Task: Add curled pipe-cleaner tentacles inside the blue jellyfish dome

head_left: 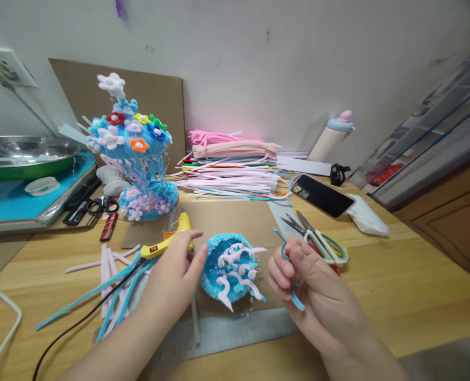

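Observation:
Between thumb and fingers of my right hand is a short, curled blue pipe cleaner, its thin tip sticking up. My left hand has its thumb and index finger apart, beside and partly over a yellow hot glue gun; whether it touches the gun I cannot tell. Between my hands, on a cardboard sheet, lies a round blue fuzzy piece with curled white and blue pipe cleaner strands standing out of it.
A flower-covered blue pipe cleaner model stands at the back left. Bundles of pipe cleaners lie by the wall. Scissors, a phone and a bottle are on the right. The gun's black cord crosses loose strips at left.

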A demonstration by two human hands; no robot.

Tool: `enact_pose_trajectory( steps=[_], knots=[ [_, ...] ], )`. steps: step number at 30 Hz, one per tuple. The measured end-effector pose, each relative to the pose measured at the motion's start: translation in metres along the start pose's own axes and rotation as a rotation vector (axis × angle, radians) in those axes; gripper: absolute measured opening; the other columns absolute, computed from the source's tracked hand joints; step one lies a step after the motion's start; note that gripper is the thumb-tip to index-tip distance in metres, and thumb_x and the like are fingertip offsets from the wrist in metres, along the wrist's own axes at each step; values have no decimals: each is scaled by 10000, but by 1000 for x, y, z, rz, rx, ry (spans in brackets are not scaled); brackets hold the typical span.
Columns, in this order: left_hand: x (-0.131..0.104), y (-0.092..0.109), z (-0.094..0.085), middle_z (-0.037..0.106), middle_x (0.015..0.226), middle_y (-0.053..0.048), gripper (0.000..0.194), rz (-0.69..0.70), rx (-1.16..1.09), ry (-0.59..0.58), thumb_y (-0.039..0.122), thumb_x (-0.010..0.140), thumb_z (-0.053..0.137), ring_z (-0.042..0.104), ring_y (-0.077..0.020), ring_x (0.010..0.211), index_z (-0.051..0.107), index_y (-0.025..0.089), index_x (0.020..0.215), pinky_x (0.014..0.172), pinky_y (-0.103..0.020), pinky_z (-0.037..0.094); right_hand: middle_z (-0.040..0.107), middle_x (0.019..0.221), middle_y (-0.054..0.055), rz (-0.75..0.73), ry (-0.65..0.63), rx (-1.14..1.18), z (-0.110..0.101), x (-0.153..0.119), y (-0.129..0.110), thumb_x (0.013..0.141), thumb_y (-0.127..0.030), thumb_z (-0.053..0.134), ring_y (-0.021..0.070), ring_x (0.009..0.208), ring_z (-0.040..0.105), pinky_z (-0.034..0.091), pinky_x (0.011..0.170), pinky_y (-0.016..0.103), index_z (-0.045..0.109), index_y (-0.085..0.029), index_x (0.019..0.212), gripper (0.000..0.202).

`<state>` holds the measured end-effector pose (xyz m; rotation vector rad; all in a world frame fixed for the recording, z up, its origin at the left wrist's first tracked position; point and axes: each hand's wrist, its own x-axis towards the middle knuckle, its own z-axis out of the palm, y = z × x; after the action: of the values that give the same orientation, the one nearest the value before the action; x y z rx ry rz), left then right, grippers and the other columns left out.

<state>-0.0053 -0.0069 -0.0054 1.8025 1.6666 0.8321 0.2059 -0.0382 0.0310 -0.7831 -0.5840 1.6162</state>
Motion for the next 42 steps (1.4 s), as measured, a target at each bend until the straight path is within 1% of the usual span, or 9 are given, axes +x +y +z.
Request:
enact_pose_trajectory(
  steps=[4,7,10,17,20,23,29,36,42],
  knots=[
    [-15,25,-23,591,1079,-59,244,101,-97,218,435,906,547,582,-216,861,636,246,1031,670,-313,460,524,561,-49,52,-70,55,6,-5,0,755,-391,801,82,492,453,369,446,170,580,-214,719,285],
    [-33,58,-26,644,908,-19,170,105,-420,-22,418,831,673,596,-186,769,690,282,931,638,-278,477,543,570,-46,-15,-153,19,13,-10,7,775,-396,782,88,503,475,384,476,181,569,-223,731,278],
    [-41,85,-16,645,766,-8,186,-27,-783,-265,402,768,745,603,-165,664,703,258,876,585,-267,494,574,655,-48,-64,-192,27,21,-16,14,752,-366,806,81,516,515,411,498,182,571,-233,757,270],
    [-38,105,-2,592,597,29,242,-247,-1174,-333,329,644,862,577,-97,546,667,187,636,518,-192,457,566,719,-42,-146,-181,22,21,-23,15,730,-371,819,78,511,528,463,482,185,566,-226,728,291],
    [-37,111,-6,584,543,24,296,-313,-1207,-377,377,602,882,539,-87,507,665,177,622,422,-157,319,622,782,-13,-207,-193,-14,12,-30,9,752,-428,794,114,594,598,523,552,226,642,-247,807,243],
    [-34,116,-10,496,479,51,365,-399,-1199,-399,422,542,900,365,-38,411,653,164,617,369,-157,165,666,817,-7,-209,-214,-48,3,-38,7,741,-408,812,117,626,633,534,591,228,690,-271,890,236],
    [-29,123,-3,419,512,71,383,-436,-1201,-416,414,599,881,263,-29,452,626,136,666,376,-143,169,713,701,-22,-177,-91,37,-7,-45,12,767,-308,811,67,532,637,498,532,148,711,-263,882,158],
    [-27,131,8,371,533,77,327,-392,-1288,-438,360,680,847,227,-38,479,612,134,652,376,-128,160,699,664,-35,-404,23,26,-6,-38,15,809,-280,772,54,511,626,525,529,143,708,-244,814,73],
    [-27,138,9,413,546,66,313,-458,-1354,-396,352,616,888,296,-42,491,705,134,746,361,-113,147,698,850,-1,-1103,116,-522,-18,-36,15,776,30,683,126,725,677,567,647,244,681,-203,912,270]
  ],
)
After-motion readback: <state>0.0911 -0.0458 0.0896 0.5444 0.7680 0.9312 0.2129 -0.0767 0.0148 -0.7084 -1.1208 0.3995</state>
